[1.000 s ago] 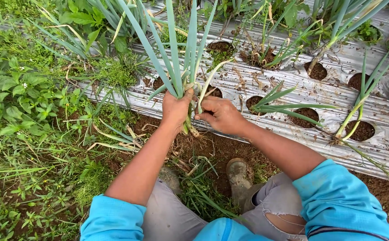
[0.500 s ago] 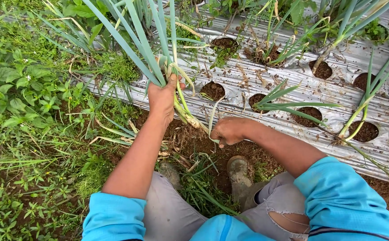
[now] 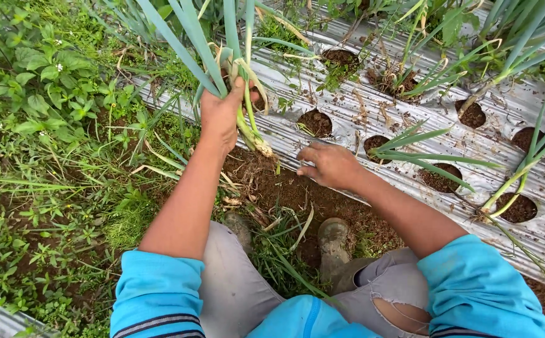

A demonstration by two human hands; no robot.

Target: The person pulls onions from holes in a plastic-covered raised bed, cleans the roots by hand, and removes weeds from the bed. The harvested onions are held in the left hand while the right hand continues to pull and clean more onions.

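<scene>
Left hand (image 3: 221,114) up high, fingers (image 3: 237,87) wrapped tight round a bunch of green onions (image 3: 238,94), pinching the stalks just where they turn from pale to green. Long, smooth, tube-like leaves fan away above the fingers toward the top edge of the view; below the fingers the pale stems run down and to the right, ending in a whitish, soil-flecked root tip (image 3: 263,149). So the long axis is steeply tilted, roots pointing toward the person, leaves pointing away.

Right hand (image 3: 330,164) sits lower and to the right of that root tip, apart from it, fingers (image 3: 307,154) loosely spread and holding nothing, hovering over crumbly brown soil (image 3: 285,188).

Just beyond both hands lies the silver plastic sheet (image 3: 347,116), crinkled and shiny, punched with round holes (image 3: 315,122) showing dark earth; its near edge runs right under the right hand. More onion plants (image 3: 422,141) stand in holes to the right.

Left of the gripping fingers, dense leafy weeds (image 3: 47,94) crowd in. Open room is the bare soil strip between the hands and a muddy boot (image 3: 333,241) below them.
</scene>
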